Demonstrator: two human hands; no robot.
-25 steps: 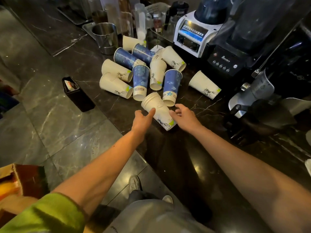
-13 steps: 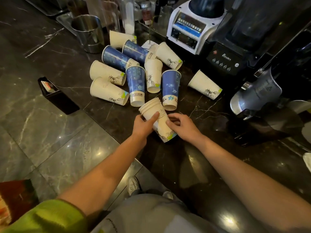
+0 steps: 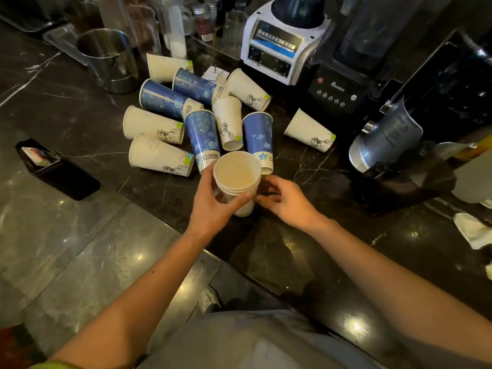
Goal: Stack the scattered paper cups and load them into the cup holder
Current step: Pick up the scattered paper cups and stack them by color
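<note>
My left hand (image 3: 213,201) grips a short stack of white paper cups (image 3: 237,177), held upright with the open mouth facing me, just above the dark marble counter (image 3: 292,249). Fingers of my right hand (image 3: 282,199) rest beside the stack's lower part, loosely curled; whether they touch it I cannot tell. Beyond the stack lie several loose cups on their sides: white ones (image 3: 159,155) at the left, blue ones (image 3: 203,137) in the middle, and one white cup (image 3: 310,131) apart at the right. No cup holder is in view.
A white blender base (image 3: 279,46) and a black blender (image 3: 338,86) stand behind the cups. A steel pitcher (image 3: 109,59) is at the back left, a dark grinder (image 3: 394,145) at the right, a small black box (image 3: 56,169) at the counter's left edge.
The cup stack lay on its side on the counter; my left hand has taken hold of it, lifted it and turned it upright. My right hand stayed close beside it.
</note>
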